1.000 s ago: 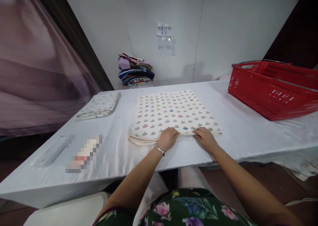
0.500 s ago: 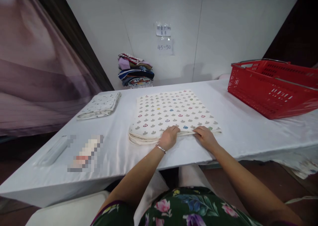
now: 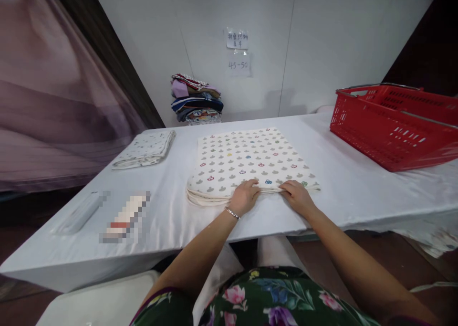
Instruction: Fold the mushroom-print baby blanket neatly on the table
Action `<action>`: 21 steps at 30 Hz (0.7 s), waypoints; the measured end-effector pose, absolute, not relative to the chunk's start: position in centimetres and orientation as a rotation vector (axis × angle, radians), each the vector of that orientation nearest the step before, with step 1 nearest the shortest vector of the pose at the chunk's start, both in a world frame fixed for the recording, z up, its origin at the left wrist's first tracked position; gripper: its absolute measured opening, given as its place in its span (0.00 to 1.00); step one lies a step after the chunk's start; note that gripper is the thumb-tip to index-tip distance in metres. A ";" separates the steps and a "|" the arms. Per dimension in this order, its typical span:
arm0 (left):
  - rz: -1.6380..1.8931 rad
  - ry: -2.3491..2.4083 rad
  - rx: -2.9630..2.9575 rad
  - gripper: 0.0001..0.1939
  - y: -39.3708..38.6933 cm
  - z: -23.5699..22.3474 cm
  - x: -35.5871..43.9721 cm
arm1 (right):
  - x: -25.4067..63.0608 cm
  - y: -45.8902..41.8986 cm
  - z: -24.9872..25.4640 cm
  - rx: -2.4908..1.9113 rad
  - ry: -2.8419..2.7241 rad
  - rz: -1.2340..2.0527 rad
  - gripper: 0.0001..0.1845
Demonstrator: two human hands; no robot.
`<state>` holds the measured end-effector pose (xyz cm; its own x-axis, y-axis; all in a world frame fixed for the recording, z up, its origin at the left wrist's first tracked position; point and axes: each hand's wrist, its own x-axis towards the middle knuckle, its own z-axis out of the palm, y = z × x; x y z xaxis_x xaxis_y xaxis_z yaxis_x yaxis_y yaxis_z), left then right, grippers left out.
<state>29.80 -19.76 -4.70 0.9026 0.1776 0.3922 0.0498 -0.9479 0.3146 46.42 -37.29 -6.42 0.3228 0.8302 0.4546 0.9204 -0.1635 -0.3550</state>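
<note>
A cream cloth (image 3: 236, 161) printed with grey shapes and a few coloured ones lies folded in layers at the middle of the table. Its near edge is pinched by my left hand (image 3: 244, 198), which wears a silver bracelet, left of the edge's middle. A short way to the right, my right hand (image 3: 297, 195) grips the same edge with bent fingers. My thumbs are mostly hidden. At the cloth's near left corner, several rounded layers show.
A white-covered table (image 3: 171, 211) carries a folded patterned cloth (image 3: 145, 148) at the left. Closer in lie a clear plastic packet (image 3: 79, 214) and a blurred-out item (image 3: 127, 216). Stacked fabrics (image 3: 196, 99) stand by the wall; a red basket (image 3: 390, 130) is at the right.
The view has shifted slightly. Both hands stay on the cloth's near edge, and the cloth keeps its shape and place on the table.
</note>
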 end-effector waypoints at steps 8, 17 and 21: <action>0.601 0.206 2.820 0.12 -19.5 -4.4 30.6 | 46.4 -37.3 -6.3 -2.022 -1.531 -0.203 0.12; 0.650 0.150 2.854 0.07 -20.0 -4.4 30.1 | 46.3 -37.3 -6.3 -2.013 -1.536 -0.223 0.12; 0.607 0.131 2.822 0.05 -20.1 -4.0 29.8 | 46.5 -37.3 -6.5 -2.022 -1.540 -0.215 0.11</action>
